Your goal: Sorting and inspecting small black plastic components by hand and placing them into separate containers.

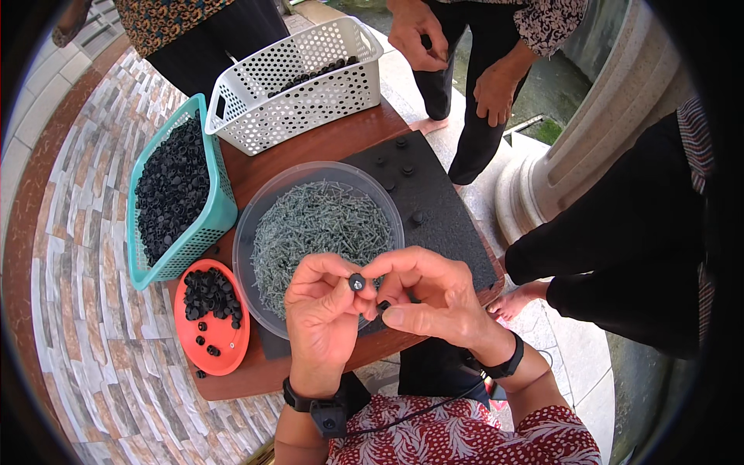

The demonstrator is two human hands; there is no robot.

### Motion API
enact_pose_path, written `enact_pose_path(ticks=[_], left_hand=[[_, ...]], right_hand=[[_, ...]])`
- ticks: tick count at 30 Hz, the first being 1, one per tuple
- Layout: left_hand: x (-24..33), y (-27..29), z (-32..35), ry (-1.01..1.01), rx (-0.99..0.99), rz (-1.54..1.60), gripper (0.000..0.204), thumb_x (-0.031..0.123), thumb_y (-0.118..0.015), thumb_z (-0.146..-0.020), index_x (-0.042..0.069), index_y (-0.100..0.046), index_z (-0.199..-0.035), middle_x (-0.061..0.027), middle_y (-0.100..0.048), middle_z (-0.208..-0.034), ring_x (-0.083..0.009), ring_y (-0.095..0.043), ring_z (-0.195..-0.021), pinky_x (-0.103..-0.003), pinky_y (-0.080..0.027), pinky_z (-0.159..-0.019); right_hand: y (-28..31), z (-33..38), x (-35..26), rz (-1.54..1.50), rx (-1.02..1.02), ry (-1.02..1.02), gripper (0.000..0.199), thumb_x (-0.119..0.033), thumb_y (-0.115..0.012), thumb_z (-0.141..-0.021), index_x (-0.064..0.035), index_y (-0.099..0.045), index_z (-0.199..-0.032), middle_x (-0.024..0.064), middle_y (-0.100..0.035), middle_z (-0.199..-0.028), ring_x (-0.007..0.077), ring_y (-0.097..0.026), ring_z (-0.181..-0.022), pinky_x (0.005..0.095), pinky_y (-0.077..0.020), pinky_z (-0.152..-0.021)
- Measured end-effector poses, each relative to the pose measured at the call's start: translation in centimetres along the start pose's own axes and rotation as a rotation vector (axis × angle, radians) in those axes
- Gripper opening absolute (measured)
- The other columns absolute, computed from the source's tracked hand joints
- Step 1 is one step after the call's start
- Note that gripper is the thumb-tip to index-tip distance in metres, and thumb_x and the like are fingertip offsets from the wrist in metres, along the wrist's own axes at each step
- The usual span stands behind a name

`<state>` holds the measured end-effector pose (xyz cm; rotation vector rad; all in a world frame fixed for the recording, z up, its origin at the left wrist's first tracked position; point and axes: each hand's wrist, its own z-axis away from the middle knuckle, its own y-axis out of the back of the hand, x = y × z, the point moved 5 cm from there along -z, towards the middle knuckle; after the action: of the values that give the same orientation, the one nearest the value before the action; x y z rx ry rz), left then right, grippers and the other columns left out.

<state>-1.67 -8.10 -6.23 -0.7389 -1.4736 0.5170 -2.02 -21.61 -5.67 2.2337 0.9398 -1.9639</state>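
Note:
Both my hands are raised over the near edge of a clear round tub [242,256] filled with thin grey screws [318,229]. Between its thumb and fingertips my left hand [324,310] pinches a small round black plastic knob [356,282], which has a shiny metal spot in its middle. My right hand [434,298] is curled close beside it, its index fingertip near the knob. A second small black plastic piece [383,307] sits between the right thumb and fingers, partly covered by them.
Left of the tub are a red plate [225,337] with black pieces and a teal basket [221,213] full of them. Behind stands a white perforated basket [310,108]. A black mat [446,225] bearing several black pieces covers the wooden table's [310,147] right side. Other people stand around.

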Motion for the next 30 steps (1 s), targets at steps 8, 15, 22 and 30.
enact_pose_path(ticks=[8,15,22,30], left_hand=[[-0.1,-0.3,0.1,0.01,0.002,0.002,0.016,0.004,-0.063,-0.083,0.0,-0.054,-0.096,-0.0138,-0.062,-0.081,-0.0184,-0.059,-0.066,-0.03,-0.049,-0.056],[-0.5,0.1,-0.1,0.051,-0.008,0.035,0.016,0.006,-0.062,-0.084,0.001,-0.054,-0.098,-0.0145,-0.063,-0.08,-0.0184,-0.06,-0.064,-0.03,-0.049,-0.055],[-0.5,0.4,-0.2,0.087,-0.018,0.09,0.02,0.008,-0.064,-0.083,0.003,-0.054,-0.1,-0.0131,-0.062,-0.08,-0.0178,-0.06,-0.066,-0.03,-0.049,-0.056],[-0.3,0.9,-0.4,0.115,0.041,0.146,0.021,0.008,-0.063,-0.084,0.006,-0.054,-0.103,-0.0113,-0.063,-0.085,-0.0148,-0.058,-0.069,-0.028,-0.047,-0.057]], right_hand=[[0.1,0.2,-0.1,-0.069,0.024,-0.002,0.04,-0.005,-0.065,-0.08,-0.0001,-0.053,-0.118,0.0031,-0.059,-0.087,0.0041,-0.051,-0.072,0.0188,-0.0364,-0.061],[0.3,0.1,-0.5,-0.058,0.03,-0.016,0.041,-0.009,-0.066,-0.079,0.0034,-0.054,-0.117,0.0074,-0.062,-0.092,0.0084,-0.056,-0.077,0.0215,-0.039,-0.066],[0.0,-0.4,-0.4,-0.065,0.031,0.028,0.041,-0.007,-0.064,-0.08,0.0031,-0.054,-0.118,0.0058,-0.061,-0.089,0.0067,-0.053,-0.074,0.0214,-0.0389,-0.064],[-0.2,-1.7,-0.5,0.014,-0.001,0.014,0.037,-0.004,-0.065,-0.079,0.0005,-0.057,-0.115,0.0017,-0.059,-0.087,0.0041,-0.053,-0.071,0.02,-0.0418,-0.065]])
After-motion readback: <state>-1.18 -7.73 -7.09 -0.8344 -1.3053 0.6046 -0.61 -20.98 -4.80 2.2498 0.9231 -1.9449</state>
